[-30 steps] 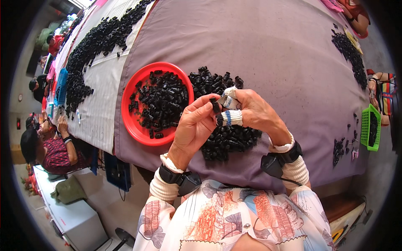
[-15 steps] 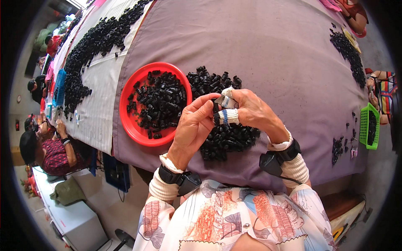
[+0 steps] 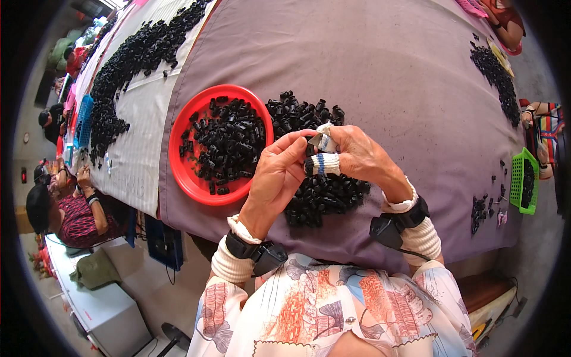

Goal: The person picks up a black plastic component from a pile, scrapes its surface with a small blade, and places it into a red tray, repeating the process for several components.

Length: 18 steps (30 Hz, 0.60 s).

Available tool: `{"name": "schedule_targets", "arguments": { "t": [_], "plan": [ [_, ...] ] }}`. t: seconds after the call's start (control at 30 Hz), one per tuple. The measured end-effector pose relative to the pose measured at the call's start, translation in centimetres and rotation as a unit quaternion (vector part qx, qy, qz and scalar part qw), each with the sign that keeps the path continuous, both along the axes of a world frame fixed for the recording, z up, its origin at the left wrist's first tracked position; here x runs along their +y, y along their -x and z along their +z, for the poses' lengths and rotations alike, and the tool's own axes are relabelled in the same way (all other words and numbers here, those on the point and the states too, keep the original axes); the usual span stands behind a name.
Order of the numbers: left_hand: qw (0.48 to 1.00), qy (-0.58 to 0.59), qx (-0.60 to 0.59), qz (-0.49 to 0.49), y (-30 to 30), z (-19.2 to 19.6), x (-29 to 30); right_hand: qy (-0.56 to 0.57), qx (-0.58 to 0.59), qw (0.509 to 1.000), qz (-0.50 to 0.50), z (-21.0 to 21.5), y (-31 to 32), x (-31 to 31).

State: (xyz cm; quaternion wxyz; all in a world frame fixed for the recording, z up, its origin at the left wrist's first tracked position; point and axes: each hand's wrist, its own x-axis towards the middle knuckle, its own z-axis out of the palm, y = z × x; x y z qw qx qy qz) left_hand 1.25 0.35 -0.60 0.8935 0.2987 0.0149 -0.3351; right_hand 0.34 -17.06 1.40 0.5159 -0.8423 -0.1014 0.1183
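Observation:
My left hand (image 3: pixel 275 175) is closed, pinching a small black plastic part (image 3: pixel 309 151) between thumb and fingertips. From the other side my right hand (image 3: pixel 363 153) meets it, with white cloth finger covers on thumb and forefinger, the thumb's one blue-striped. A small flat greyish piece (image 3: pixel 316 139), perhaps a blade, shows between the right fingertips, against the part; its kind is hard to make out. Under and beyond both hands lies a pile of black plastic parts (image 3: pixel 324 199). To the left stands a round red tray (image 3: pixel 178 172) holding many more such parts.
A mauve cloth (image 3: pixel 410 71) covers the table. A long heap of black parts (image 3: pixel 119 89) lies on a pale cloth at left; another heap (image 3: pixel 496 77) is at far right. A green basket (image 3: pixel 517 181) stands at the right edge. Co-workers sit on both sides.
My hands stay together in nearly the same place, with the black part slightly turned between the fingertips. At the left, a co-worker's hand has shifted slightly.

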Motion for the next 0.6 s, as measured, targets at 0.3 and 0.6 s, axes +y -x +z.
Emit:
{"name": "schedule_targets", "arguments": {
  "t": [0.3,0.6],
  "plan": [
    [1.000,-0.015,-0.009,0.008,-0.07,0.25,-0.05,0.006,-0.029,1.000,-0.001,-0.16,0.05,0.25],
    [1.000,-0.001,0.011,0.018,-0.17,0.35,-0.20,-0.051,0.020,0.998,-0.016,-0.08,-0.09,0.37]
  ]
}}
